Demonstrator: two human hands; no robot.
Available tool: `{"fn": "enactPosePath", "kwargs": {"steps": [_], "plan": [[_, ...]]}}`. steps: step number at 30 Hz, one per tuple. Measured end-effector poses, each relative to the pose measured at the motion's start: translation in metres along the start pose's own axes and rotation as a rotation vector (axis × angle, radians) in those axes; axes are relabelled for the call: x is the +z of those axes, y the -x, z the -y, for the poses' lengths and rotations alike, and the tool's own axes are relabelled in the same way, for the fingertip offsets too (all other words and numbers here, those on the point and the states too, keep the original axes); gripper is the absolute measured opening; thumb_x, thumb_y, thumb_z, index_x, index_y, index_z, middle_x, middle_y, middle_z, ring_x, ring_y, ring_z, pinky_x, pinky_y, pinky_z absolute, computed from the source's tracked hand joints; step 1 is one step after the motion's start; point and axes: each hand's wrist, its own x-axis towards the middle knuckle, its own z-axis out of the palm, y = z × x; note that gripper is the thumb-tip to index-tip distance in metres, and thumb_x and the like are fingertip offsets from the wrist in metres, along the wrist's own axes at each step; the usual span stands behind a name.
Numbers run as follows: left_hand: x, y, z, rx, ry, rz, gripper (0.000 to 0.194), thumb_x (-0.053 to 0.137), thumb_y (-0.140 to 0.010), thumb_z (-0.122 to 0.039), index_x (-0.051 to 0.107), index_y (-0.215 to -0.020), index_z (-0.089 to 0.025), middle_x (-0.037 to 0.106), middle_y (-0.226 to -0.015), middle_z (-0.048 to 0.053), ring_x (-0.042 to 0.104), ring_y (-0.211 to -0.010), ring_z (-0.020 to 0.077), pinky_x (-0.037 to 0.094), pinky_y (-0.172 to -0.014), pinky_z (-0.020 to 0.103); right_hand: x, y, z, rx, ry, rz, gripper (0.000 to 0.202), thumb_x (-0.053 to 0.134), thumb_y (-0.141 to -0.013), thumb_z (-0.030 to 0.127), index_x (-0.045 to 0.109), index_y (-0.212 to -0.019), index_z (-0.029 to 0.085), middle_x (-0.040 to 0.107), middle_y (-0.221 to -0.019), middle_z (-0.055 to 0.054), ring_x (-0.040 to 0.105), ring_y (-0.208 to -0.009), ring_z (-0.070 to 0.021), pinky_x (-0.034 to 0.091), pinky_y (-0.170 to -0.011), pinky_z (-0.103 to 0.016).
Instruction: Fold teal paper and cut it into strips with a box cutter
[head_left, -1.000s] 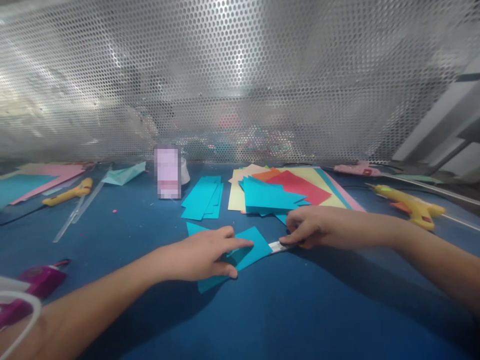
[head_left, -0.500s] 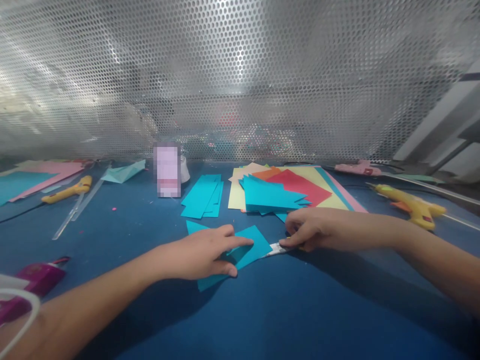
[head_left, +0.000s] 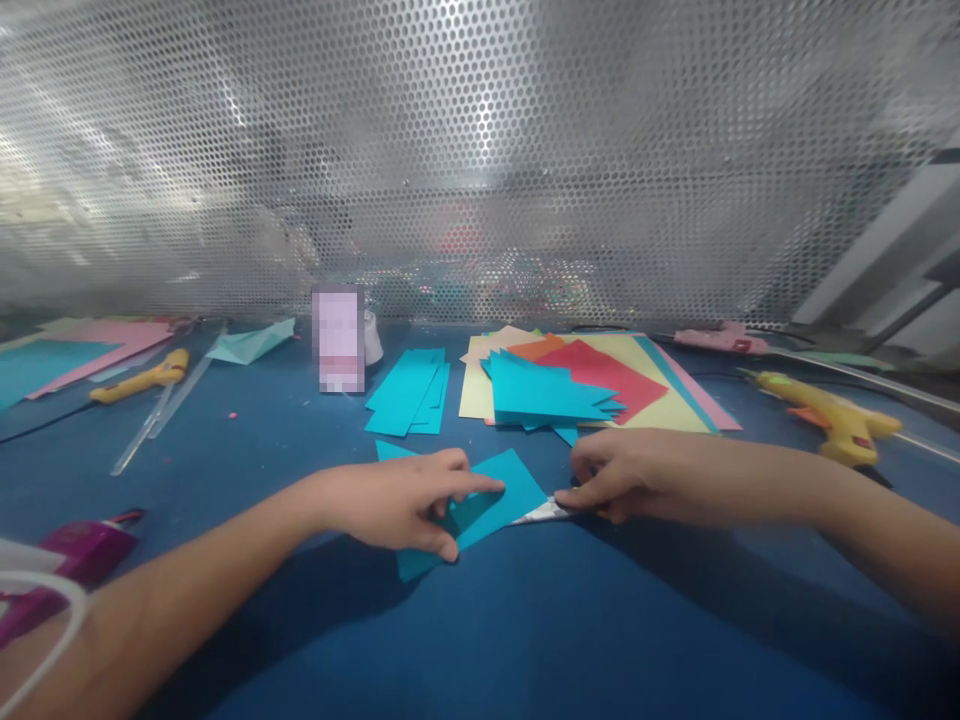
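A folded piece of blue paper (head_left: 491, 505) lies on the table in the middle of the head view. My left hand (head_left: 412, 500) rests on it, index finger stretched out and thumb spread at its near edge, pressing it down. My right hand (head_left: 619, 475) is closed on a thin, pale, pointed blade-like tool (head_left: 541, 512). The tool's tip reaches the paper's right side and near edge; a bit of yellow shows under my fingers, and most of its handle is hidden.
Beyond my hands lie blue paper strips (head_left: 405, 390), a stack of folded blue pieces (head_left: 544, 390) and a red sheet (head_left: 600, 375). Yellow glue guns lie left (head_left: 142, 378) and right (head_left: 832, 415). A blurred-out upright object (head_left: 338, 340) stands before the perforated metal panel (head_left: 480, 150).
The pale tool has slid a little left along the paper's near edge with my right hand. My left thumb has shifted slightly left. The camera view has moved slightly.
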Motion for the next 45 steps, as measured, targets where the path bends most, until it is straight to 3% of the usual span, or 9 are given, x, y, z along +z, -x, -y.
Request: {"fn": "enactPosePath", "kwargs": {"steps": [6, 16, 24, 29, 32, 36, 40, 45], "plan": [[-0.004, 0.001, 0.003, 0.014, 0.052, 0.082, 0.077, 0.068, -0.082, -0.04, 0.027, -0.147, -0.035, 0.039, -0.117, 0.004, 0.051, -0.091, 0.0159, 0.046, -0.073, 0.025, 0.001, 0.0, 0.0, 0.0, -0.032, 0.006, 0.037, 0.046, -0.093, 0.02, 0.064, -0.123, 0.034, 0.058, -0.098, -0.003, 0.057, -0.084, -0.0155, 0.041, -0.068, -0.025], [-0.004, 0.002, 0.001, 0.001, 0.063, 0.087, 0.079, 0.068, -0.08, -0.034, 0.026, -0.148, -0.037, 0.038, -0.122, 0.004, 0.05, -0.093, 0.0165, 0.044, -0.076, 0.026, 0.009, -0.004, -0.001, -0.017, -0.023, -0.012, 0.038, 0.046, -0.094, 0.018, 0.062, -0.123, 0.036, 0.057, -0.097, -0.002, 0.055, -0.081, -0.0138, 0.039, -0.066, -0.025], [-0.007, 0.002, 0.004, 0.05, -0.053, 0.057, 0.075, 0.065, -0.083, -0.047, 0.029, -0.147, -0.031, 0.043, -0.121, 0.006, 0.046, -0.098, 0.021, 0.04, -0.081, 0.03, 0.003, -0.002, 0.001, -0.02, -0.052, 0.029, 0.039, 0.045, -0.094, 0.02, 0.061, -0.125, 0.037, 0.057, -0.101, -0.003, 0.056, -0.084, -0.0151, 0.04, -0.069, -0.026], [-0.004, 0.008, 0.0, -0.06, -0.054, -0.024, 0.083, 0.071, -0.078, -0.044, 0.025, -0.146, -0.036, 0.035, -0.129, 0.006, 0.046, -0.103, 0.0224, 0.041, -0.08, 0.029, -0.005, 0.002, -0.015, 0.018, -0.111, 0.025, 0.035, 0.048, -0.093, 0.025, 0.063, -0.123, 0.034, 0.057, -0.102, -0.004, 0.056, -0.089, -0.0165, 0.043, -0.073, -0.026], [-0.005, 0.012, -0.011, -0.17, -0.082, -0.069, 0.075, 0.076, -0.075, -0.036, 0.034, -0.137, -0.031, 0.034, -0.131, 0.006, 0.046, -0.102, 0.0231, 0.041, -0.071, 0.027, -0.006, 0.002, -0.023, 0.047, -0.134, 0.026, 0.035, 0.049, -0.093, 0.026, 0.063, -0.124, 0.033, 0.057, -0.102, -0.004, 0.056, -0.091, -0.0176, 0.044, -0.075, -0.027], [-0.006, 0.012, -0.021, -0.28, -0.139, -0.052, 0.048, 0.079, -0.074, -0.031, 0.047, -0.109, -0.022, 0.048, -0.107, 0.002, 0.048, -0.079, 0.0158, 0.035, -0.06, 0.024, -0.001, -0.003, -0.02, 0.019, -0.152, -0.003, 0.035, 0.048, -0.094, 0.027, 0.062, -0.125, 0.034, 0.058, -0.102, -0.004, 0.057, -0.088, -0.0168, 0.044, -0.074, -0.027], [-0.006, 0.009, -0.016, -0.243, -0.158, -0.004, 0.033, 0.08, -0.074, -0.031, 0.05, -0.083, -0.02, 0.05, -0.086, -0.003, 0.047, -0.073, 0.0135, 0.033, -0.056, 0.023, 0.008, -0.01, -0.003, -0.011, -0.127, -0.083, 0.031, 0.054, -0.092, 0.028, 0.064, -0.121, 0.033, 0.061, -0.101, -0.003, 0.057, -0.091, -0.0175, 0.043, -0.075, -0.026], [-0.012, 0.012, -0.009, -0.178, -0.068, 0.079, 0.021, 0.076, -0.077, -0.025, 0.056, -0.085, -0.02, 0.049, -0.092, -0.002, 0.054, -0.074, 0.0116, 0.039, -0.057, 0.021, 0.019, -0.021, 0.016, -0.039, -0.013, -0.111, 0.031, 0.056, -0.09, 0.02, 0.068, -0.117, 0.03, 0.062, -0.094, -0.004, 0.058, -0.084, -0.0165, 0.042, -0.07, -0.025]]}}
